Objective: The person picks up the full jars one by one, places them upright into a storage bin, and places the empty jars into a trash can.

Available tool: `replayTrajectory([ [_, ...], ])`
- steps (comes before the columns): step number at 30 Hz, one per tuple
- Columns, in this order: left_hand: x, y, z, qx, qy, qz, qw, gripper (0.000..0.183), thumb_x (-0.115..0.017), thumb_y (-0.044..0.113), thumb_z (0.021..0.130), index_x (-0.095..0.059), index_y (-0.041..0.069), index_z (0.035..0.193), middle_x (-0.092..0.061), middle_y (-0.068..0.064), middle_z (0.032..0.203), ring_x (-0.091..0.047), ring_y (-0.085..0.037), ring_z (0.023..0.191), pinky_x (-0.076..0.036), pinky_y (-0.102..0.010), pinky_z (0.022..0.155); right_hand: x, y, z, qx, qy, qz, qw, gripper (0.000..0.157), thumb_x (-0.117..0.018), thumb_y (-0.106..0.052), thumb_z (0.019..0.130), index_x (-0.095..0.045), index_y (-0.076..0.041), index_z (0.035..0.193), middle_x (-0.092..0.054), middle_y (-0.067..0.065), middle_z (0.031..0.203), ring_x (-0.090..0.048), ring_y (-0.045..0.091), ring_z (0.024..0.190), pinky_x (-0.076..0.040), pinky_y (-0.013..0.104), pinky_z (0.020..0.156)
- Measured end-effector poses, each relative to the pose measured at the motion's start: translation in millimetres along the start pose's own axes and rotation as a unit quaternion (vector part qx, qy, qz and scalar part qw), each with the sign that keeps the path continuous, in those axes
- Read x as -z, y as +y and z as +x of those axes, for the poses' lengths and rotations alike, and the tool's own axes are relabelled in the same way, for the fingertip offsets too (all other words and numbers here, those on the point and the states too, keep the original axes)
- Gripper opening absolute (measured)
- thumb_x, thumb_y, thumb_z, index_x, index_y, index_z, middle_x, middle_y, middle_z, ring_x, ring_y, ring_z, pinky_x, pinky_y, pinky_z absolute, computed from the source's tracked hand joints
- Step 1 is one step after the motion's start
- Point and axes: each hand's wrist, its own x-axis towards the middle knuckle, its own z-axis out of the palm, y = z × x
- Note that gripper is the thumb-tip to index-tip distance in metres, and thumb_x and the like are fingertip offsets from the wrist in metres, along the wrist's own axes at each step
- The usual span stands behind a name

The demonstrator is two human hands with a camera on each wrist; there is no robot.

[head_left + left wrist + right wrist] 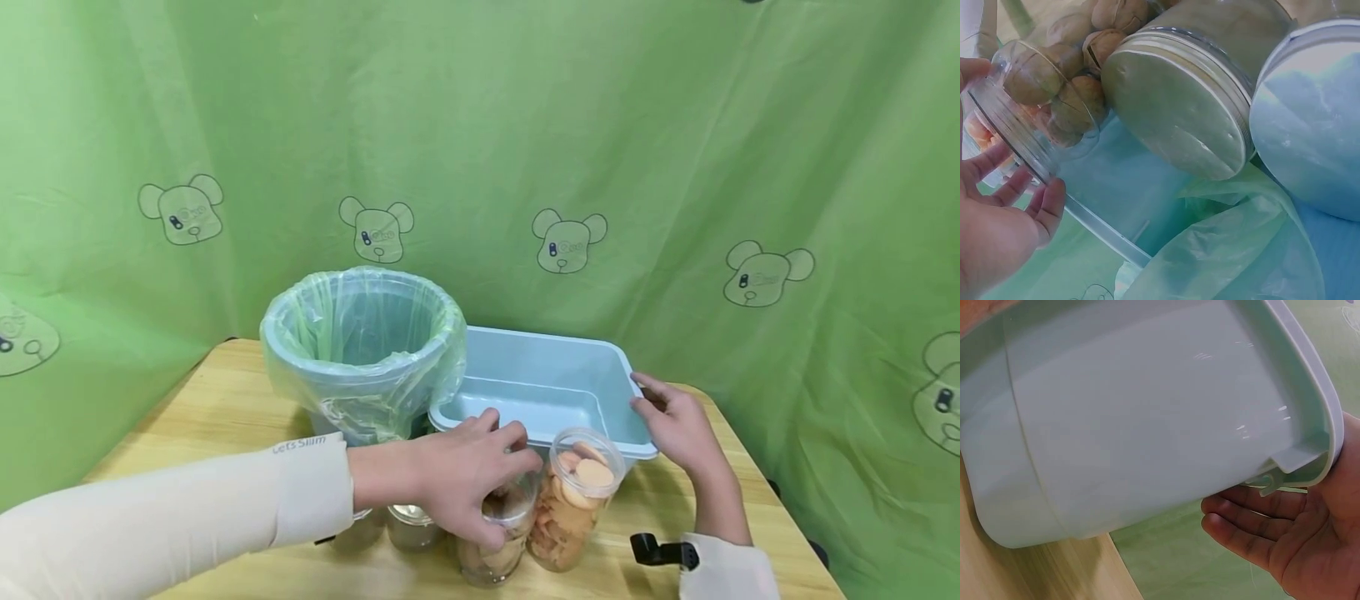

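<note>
My left hand (480,475) reaches over a clear jar (491,558) from above, thumb and fingers curled around its rim. Brown, round, cracked nuts that look like walnuts (1079,103) fill part of that jar. Right beside it stands a second clear jar (573,500), its top uncovered, full of flat orange-pink cookies (592,473). At the right end of a light blue plastic basin (540,354), my right hand (678,425) grips the rim. Seen from the right wrist, the fingers (1247,528) lie along the outside, under the basin's lip.
A blue bin (352,367) lined with a thin green bag (450,367) stands left of the basin. Two jars with silvery lids (1175,112) sit left of the nut jar, partly behind the left forearm. Everything stands on a wooden table (202,400) before a green curtain.
</note>
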Motion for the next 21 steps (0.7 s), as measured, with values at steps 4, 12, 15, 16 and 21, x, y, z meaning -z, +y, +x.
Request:
replayTrajectory([
  [4, 1.1, 0.0, 0.5, 0.002, 0.004, 0.002, 1.0, 0.066, -0.071, 0.052, 0.076, -0.054, 0.024, 0.134, -0.046, 0.006, 0.11, -0.035, -0.013, 0.085, -0.035, -0.021, 0.067, -0.2, -1, 1, 0.002, 0.0, -0.003, 1.0, 0.049, -0.049, -0.022, 0.108, -0.047, 0.002, 0.15, -0.059, 0.034, 0.133, -0.062, 0.042, 0.115, -0.055, 0.039, 0.084],
  [12, 12.6, -1.1, 1.9, -0.002, 0.018, -0.001, 0.9998, 0.065, -0.071, 0.049, 0.075, -0.055, 0.024, 0.132, -0.046, 0.006, 0.109, -0.037, -0.014, 0.086, -0.036, -0.021, 0.066, 0.0, -1, 1, 0.008, 0.003, -0.004, 1.0, 0.049, -0.05, -0.023, 0.108, -0.048, 0.003, 0.149, -0.06, 0.034, 0.132, -0.063, 0.043, 0.114, -0.056, 0.041, 0.084],
  [15, 20.4, -1.8, 1.5, -0.006, 0.014, -0.008, 0.9999, 0.065, -0.071, 0.049, 0.076, -0.054, 0.023, 0.134, -0.045, 0.006, 0.11, -0.037, -0.014, 0.087, -0.037, -0.021, 0.066, 0.1, 0, 1, 0.007, 0.002, -0.008, 1.0, 0.049, -0.05, -0.023, 0.108, -0.047, 0.003, 0.149, -0.06, 0.034, 0.132, -0.063, 0.043, 0.114, -0.056, 0.041, 0.085],
  [16, 23.2, -1.8, 1.2, -0.007, 0.012, -0.01, 0.9999, 0.065, -0.071, 0.049, 0.076, -0.054, 0.023, 0.134, -0.045, 0.006, 0.11, -0.038, -0.014, 0.087, -0.037, -0.021, 0.067, 0.1, 0, 0, 0.006, 0.002, -0.008, 1.0, 0.049, -0.05, -0.023, 0.108, -0.048, 0.003, 0.149, -0.06, 0.034, 0.132, -0.063, 0.043, 0.114, -0.056, 0.041, 0.085],
  [21, 39.7, -0.5, -0.1, -0.014, 0.004, -0.006, 0.9999, 0.066, -0.071, 0.049, 0.076, -0.053, 0.023, 0.134, -0.045, 0.006, 0.111, -0.039, -0.014, 0.089, -0.038, -0.022, 0.069, -1.1, 0, 0, 0.004, 0.003, -0.006, 1.0, 0.048, -0.051, -0.022, 0.108, -0.048, 0.002, 0.149, -0.061, 0.033, 0.131, -0.063, 0.042, 0.114, -0.056, 0.04, 0.084],
])
